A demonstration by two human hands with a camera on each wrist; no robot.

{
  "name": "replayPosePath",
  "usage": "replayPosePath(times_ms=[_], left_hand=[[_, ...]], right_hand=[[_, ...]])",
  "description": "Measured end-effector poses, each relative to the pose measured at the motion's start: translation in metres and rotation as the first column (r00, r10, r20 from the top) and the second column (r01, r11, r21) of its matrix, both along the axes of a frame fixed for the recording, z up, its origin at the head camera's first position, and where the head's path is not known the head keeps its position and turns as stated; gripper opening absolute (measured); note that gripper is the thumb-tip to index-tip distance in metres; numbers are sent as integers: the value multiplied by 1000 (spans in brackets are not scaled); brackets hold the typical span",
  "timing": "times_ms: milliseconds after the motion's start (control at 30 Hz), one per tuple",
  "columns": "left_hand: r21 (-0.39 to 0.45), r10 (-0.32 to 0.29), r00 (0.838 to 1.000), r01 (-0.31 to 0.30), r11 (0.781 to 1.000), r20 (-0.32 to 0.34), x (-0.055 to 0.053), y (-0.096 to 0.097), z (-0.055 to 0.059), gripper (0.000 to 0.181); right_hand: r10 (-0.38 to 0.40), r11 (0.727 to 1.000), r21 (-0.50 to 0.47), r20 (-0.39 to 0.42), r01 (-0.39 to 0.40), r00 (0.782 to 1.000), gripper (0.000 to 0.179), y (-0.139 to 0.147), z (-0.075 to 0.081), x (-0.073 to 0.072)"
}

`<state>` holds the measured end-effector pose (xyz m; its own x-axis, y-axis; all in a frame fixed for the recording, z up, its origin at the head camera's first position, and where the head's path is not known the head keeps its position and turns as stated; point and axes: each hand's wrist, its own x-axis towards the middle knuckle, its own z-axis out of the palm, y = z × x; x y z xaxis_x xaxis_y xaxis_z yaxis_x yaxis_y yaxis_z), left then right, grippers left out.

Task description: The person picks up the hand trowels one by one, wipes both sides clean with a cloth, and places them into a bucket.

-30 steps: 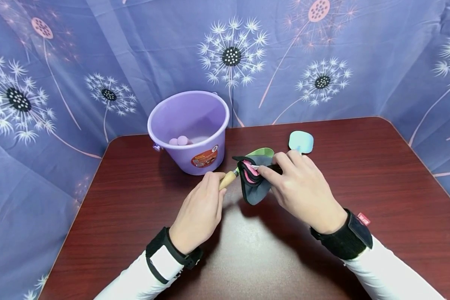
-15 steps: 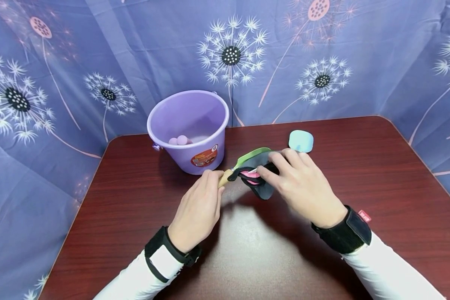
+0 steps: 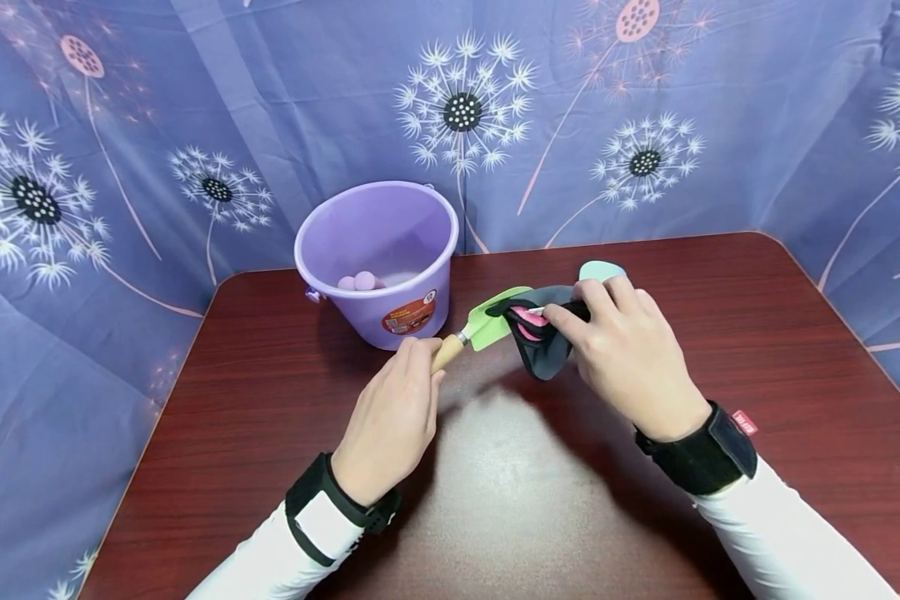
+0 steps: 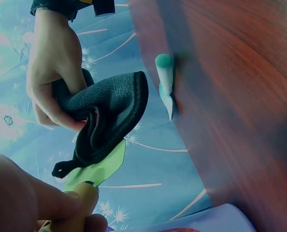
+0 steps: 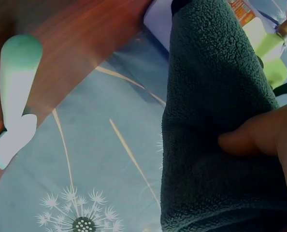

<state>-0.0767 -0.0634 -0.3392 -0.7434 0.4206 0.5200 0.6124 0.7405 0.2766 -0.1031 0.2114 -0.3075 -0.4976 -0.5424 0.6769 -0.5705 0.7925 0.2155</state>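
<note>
here, left grip [image 3: 390,412] curled round wooden handle [image 3: 447,352] of green trowel [image 3: 487,328]; right grip [image 3: 633,358] pinches grey cloth [image 3: 549,354] by trowel's far end.

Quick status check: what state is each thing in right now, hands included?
Left hand: gripping the trowel by its handle
Right hand: pinching the grey cloth
Trowel: held, blade partly covered by the cloth in the head view
Grey cloth: folded, pink showing between folds
Bucket: upright, open-topped, balls inside
Light blue tool: unheld, on the table
</note>
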Motion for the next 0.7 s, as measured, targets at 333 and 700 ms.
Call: replayPosePath(times_ms=[333,700], left_hand=[[49,-6,1000,6,999,18,0,-2,2,27],[141,-11,999,6,990,38,0,0,1,29]], right_hand=[[-46,991,-118,167,67,985,42,13,-20,-8],[8,967,-244,326,76,945,39,6,-21,-2]])
